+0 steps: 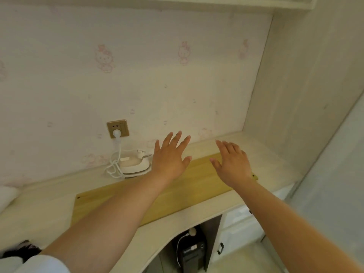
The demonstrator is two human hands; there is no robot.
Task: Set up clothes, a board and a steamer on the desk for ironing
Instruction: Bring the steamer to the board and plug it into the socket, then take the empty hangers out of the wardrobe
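A long light-wood board (181,192) lies flat across the pale desk (49,205). A small white steamer (134,163) sits behind the board near the wall, its white cord (114,164) coiled beside it and plugged into the wall socket (117,128). My left hand (170,154) hovers above the board's far edge, fingers spread and straight, holding nothing. My right hand (233,163) is held over the board's right end, fingers also straight and empty. No clothes lie on the board.
A white fabric edge (7,194) shows at the far left of the desk. A cabinet side wall (295,91) closes the desk on the right. Drawers (242,229) and a dark device (192,251) sit under the desk.
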